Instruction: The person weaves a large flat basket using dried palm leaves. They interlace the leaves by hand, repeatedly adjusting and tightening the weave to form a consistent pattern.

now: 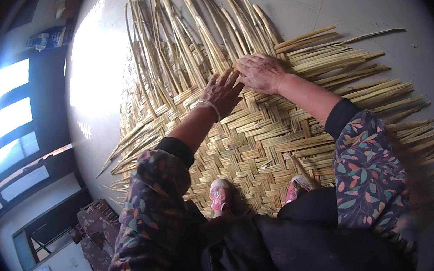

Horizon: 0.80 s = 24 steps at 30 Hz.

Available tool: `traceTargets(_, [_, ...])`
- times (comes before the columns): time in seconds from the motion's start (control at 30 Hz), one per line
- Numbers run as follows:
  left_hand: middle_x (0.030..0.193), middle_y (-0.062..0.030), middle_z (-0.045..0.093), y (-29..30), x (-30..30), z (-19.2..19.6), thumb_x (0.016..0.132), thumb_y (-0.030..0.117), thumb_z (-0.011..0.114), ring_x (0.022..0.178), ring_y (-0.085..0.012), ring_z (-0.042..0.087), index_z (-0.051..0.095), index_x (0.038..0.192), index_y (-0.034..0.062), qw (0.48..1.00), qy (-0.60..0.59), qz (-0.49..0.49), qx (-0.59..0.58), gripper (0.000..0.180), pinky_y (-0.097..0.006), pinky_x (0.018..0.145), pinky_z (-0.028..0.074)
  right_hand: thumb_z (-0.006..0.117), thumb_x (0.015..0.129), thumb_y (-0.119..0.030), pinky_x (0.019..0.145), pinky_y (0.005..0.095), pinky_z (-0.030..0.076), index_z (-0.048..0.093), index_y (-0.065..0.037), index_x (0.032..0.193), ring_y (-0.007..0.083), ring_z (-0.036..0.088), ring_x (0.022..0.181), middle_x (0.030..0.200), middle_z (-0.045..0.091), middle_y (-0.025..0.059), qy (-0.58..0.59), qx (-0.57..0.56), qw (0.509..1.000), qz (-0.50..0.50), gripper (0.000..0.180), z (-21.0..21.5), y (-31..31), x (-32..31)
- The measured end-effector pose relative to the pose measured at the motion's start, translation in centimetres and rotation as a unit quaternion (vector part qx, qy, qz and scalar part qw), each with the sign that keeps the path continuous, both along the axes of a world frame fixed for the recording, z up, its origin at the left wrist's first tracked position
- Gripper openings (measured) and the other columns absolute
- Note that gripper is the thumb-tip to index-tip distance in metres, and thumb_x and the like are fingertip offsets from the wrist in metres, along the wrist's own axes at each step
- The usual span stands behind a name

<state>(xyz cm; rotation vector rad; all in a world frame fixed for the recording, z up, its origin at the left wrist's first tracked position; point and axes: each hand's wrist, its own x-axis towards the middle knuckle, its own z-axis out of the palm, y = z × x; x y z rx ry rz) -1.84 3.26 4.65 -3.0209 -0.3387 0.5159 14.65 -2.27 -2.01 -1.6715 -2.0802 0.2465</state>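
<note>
Both forearms come up from the lower edge and meet near the centre of the view. The left hand (pixel 222 91) lies palm down on the woven reed mat (pixel 259 140), fingers stretched toward one o'clock, a pale bangle (pixel 207 105) on its wrist. Its fingertips touch the right hand; it presses flat and closes on nothing that can be seen. The right hand (pixel 260 72) comes in from four o'clock, back upward, fingers curled down over the loose reed strips (pixel 185 37) where the weave ends. Whether it pinches a strip cannot be told, since the fingertips are hidden under the knuckles.

The mat fills the middle of the view on a pale floor (pixel 320 9), its finished plaiting toward six o'clock, unwoven strips fanning out toward eleven, twelve and three o'clock. Two pink shoes (pixel 220 194) stand on the mat's near edge at six o'clock; the right one is half covered by dark clothing. Floral sleeves (pixel 364 167) cover both arms past the elbow.

At nine o'clock bright windows (pixel 3 108) wash out the floor beside the mat. At ten o'clock a small dark object is too blurred to name.
</note>
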Motion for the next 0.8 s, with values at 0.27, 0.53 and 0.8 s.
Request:
traceTargets(0.27, [0.119, -0.0084, 0.055, 9.6, -12.8, 16.3, 0.085, 0.029, 0.056, 0.116, -0.0244, 0.047, 0.058, 0.112, 0.0106, 0.931, 0.303, 0.165, 0.121, 0.032, -0.041, 0.093, 0.040, 0.034, 0.092, -0.047, 0.107, 0.0379, 0.018, 0.049, -0.004, 0.124, 0.0214, 0.031, 0.129, 0.136, 0.041, 0.0107, -0.075, -0.069, 0.991, 0.082, 0.055, -0.8, -0.5, 0.3])
traceTargets(0.53, [0.107, -0.0140, 0.062, 9.9, -27.2, 16.9, 0.088, 0.027, 0.053, 0.100, -0.0305, 0.058, 0.061, 0.108, 0.0090, 0.916, 0.075, 0.386, 0.086, 0.028, -0.040, 0.087, 0.045, 0.039, 0.091, -0.049, 0.113, 0.0364, 0.009, 0.031, -0.004, 0.138, 0.0202, 0.017, 0.137, 0.148, 0.022, 0.0090, -0.159, -0.248, 0.949, 0.115, 0.065, 5.9, -0.4, 0.9])
traceTargets(0.8, [0.097, -0.0169, 0.065, 5.6, -38.5, 8.8, 0.084, 0.036, 0.052, 0.093, -0.0335, 0.061, 0.065, 0.104, 0.0090, 0.807, 0.033, 0.586, -0.065, 0.036, -0.038, 0.085, 0.047, 0.059, 0.080, -0.038, 0.101, 0.0421, 0.032, 0.049, -0.002, 0.119, 0.0303, 0.039, 0.123, 0.129, 0.043, 0.0173, -0.190, -0.307, 0.919, 0.157, 0.054, 9.1, 1.9, 0.0])
